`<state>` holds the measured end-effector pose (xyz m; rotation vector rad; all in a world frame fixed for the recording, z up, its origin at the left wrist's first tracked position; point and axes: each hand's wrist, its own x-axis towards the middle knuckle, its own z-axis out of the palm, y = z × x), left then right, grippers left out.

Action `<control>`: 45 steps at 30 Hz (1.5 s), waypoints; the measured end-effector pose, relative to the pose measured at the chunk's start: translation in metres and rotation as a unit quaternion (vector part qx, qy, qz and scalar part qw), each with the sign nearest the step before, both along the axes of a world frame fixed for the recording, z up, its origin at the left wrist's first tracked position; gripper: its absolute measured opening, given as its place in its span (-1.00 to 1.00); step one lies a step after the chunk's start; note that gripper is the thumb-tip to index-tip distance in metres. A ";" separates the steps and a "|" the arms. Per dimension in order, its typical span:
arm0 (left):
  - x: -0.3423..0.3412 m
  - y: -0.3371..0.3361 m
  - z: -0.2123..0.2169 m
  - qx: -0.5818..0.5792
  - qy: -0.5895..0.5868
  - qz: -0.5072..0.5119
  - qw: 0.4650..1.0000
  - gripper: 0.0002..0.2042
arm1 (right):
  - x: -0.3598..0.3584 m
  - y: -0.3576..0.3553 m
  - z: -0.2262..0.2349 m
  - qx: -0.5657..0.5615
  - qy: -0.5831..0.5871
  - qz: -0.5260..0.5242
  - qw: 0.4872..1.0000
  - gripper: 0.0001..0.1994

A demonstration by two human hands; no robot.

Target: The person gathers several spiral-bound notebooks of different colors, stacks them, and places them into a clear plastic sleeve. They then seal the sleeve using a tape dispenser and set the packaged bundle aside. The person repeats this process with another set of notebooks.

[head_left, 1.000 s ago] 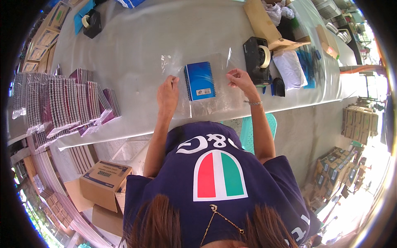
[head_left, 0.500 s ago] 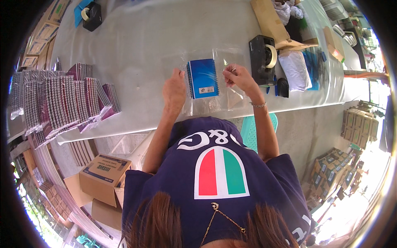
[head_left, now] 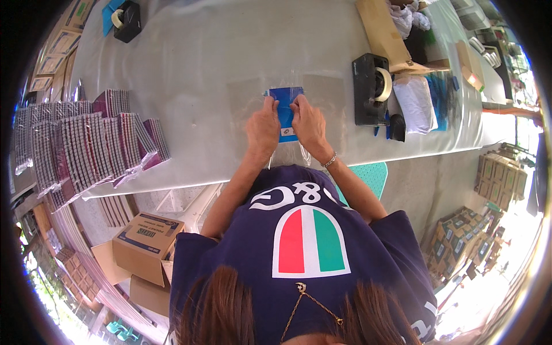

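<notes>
A small blue spiral notebook (head_left: 284, 118) with a pale label near its lower edge lies at the front of the table. Clear plastic film (head_left: 241, 95) lies under and around it, faint against the pale cover. My left hand (head_left: 264, 127) bends over the notebook's left side, its fingers closed on the film at the edge. Over the right side, my right hand (head_left: 309, 123) is closed in the same way, thumb near the notebook's face. Both spiral edges are mostly hidden by my fingers.
Stacks of film-wrapped spiral notebooks (head_left: 86, 138) stand at the left. A black tape dispenser (head_left: 368, 92) sits to the right, beside a white wrapped packet (head_left: 415, 103) and an opened carton (head_left: 376, 34). Another dispenser (head_left: 127, 23) is far left. An open cardboard box (head_left: 146, 238) stands below the table.
Both hands have moved inward from beside the notebook onto its left and right sides, bringing film with them. The spiral edges, visible before, are now mostly covered.
</notes>
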<state>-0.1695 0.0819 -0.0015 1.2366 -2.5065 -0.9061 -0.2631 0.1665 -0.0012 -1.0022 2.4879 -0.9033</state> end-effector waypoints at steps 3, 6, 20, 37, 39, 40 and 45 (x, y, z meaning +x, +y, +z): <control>-0.005 0.003 0.003 0.004 -0.024 -0.006 1.000 -0.80 | 0.005 -0.004 -0.001 0.016 -0.001 -0.027 1.000 -0.89; -0.008 0.008 0.000 0.009 -0.006 0.019 1.000 -0.80 | 0.012 -0.007 -0.002 0.012 -0.021 -0.049 0.999 -0.88; 0.034 -0.055 0.007 -0.022 0.053 -0.286 0.956 -0.73 | 0.011 0.002 -0.010 -0.043 0.066 0.009 0.997 -0.88; 0.029 -0.058 -0.032 -0.082 0.021 -0.357 0.930 -0.15 | 0.000 -0.003 -0.002 -0.059 -0.170 -0.074 0.981 -0.80; 0.030 -0.055 -0.030 -0.053 0.009 -0.359 0.932 -0.13 | 0.004 -0.007 0.005 -0.027 -0.147 -0.086 0.985 -0.79; 0.028 -0.053 -0.029 -0.046 0.014 -0.359 0.932 -0.13 | 0.005 -0.009 0.007 -0.003 -0.127 -0.091 0.988 -0.78; 0.024 -0.046 -0.032 -0.034 0.039 -0.359 0.932 -0.13 | 0.019 -0.021 0.014 0.072 -0.040 -0.105 0.991 -0.79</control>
